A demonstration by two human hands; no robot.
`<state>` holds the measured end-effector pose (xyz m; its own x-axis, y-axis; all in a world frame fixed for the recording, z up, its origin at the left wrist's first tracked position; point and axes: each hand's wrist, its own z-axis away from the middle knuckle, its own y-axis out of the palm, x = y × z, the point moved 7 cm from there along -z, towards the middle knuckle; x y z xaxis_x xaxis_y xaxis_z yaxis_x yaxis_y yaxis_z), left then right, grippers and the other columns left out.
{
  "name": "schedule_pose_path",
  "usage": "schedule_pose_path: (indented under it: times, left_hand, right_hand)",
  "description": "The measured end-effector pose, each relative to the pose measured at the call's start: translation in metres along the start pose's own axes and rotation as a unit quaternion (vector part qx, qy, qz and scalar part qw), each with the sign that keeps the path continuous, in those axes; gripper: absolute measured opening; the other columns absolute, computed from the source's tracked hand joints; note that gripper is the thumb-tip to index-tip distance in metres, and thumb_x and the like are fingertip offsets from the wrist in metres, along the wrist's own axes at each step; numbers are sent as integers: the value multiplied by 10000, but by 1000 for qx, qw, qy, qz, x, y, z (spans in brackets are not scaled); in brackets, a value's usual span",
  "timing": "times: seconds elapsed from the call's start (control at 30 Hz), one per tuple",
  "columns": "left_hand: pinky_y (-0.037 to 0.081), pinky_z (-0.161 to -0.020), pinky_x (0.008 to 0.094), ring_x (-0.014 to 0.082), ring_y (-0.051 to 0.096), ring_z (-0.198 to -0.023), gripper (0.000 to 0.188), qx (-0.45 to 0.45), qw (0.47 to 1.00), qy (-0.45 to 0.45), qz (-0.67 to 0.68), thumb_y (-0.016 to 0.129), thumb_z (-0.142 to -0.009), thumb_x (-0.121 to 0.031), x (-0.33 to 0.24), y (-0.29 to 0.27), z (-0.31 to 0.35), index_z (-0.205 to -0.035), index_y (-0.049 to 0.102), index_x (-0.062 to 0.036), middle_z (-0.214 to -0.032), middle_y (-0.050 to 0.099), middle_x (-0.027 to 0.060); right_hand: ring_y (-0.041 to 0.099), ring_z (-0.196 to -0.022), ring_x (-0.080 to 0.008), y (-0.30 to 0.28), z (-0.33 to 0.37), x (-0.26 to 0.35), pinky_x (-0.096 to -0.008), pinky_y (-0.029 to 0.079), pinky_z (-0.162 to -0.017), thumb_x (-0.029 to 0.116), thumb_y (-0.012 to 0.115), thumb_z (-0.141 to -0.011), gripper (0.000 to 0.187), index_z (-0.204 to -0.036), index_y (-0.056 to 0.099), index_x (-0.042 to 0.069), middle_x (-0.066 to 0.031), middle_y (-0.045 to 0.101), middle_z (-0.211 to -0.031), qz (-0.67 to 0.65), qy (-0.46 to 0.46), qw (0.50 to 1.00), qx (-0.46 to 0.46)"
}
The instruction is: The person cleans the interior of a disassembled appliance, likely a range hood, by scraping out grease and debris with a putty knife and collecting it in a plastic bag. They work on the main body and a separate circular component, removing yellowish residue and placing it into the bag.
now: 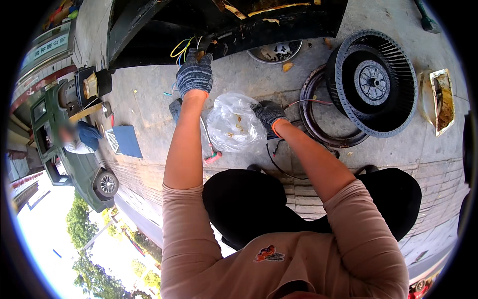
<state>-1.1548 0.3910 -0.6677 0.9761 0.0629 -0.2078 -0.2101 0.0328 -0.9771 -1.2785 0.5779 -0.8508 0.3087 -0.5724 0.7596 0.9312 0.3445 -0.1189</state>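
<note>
My left hand [195, 74], in a grey knit work glove, reaches to the lower edge of a large black metal housing [169, 45]. Its fingers are bent around something small beside thin yellow-green and blue wires [180, 53]; what they grip is hidden. On the ground between my arms lies a clear plastic bag [231, 124] with a few small brownish bits showing in it. My right hand [270, 115], in a dark, dirty glove, has its fingers curled on the bag's right edge. A red-handled tool [213, 156] lies below the bag.
At right stand a black blower wheel [376, 82], a dirty ring [311, 114] and a grimy tray [440, 102]. A metal bowl [276, 52] sits by the housing. Left are a blue flat case [127, 141], a hammer [106, 108], a seated person [82, 142] and a green vehicle [74, 169].
</note>
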Motion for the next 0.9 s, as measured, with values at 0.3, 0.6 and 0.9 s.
schedule_pose_path:
  times: [0.3, 0.6, 0.9]
  left_hand:
    - [468, -432, 339, 165, 507, -487, 227, 337, 927, -140, 87, 634, -907, -326, -16, 1, -45, -941, 640, -102, -656, 565, 44]
    - [334, -444, 256, 100, 462, -509, 199, 389, 908, -153, 28, 661, -895, -341, -10, -20, -53, -967, 731, -168, -742, 661, 17]
    - [338, -385, 244, 83, 475, -501, 236, 415, 883, -156, 154, 643, -908, -280, 13, -55, 18, -1025, 709, -87, -726, 618, 19]
  right_hand:
    - [612, -1093, -394, 1, -27, -3, -449, 457, -968, 548, 483, -918, 586, -1089, 699, 31, -228, 661, -1135, 6, 1, 1000, -20]
    - [666, -983, -337, -29, -91, -5, -389, 539, -838, 284, 647, -873, 361, -1146, 655, 48, -200, 674, -1114, 108, -102, 979, -141]
    - [680, -1014, -264, 7, -131, 30, -393, 532, -860, 211, 577, -855, 251, -1024, 731, 109, -136, 699, -1115, 496, -109, 843, -176]
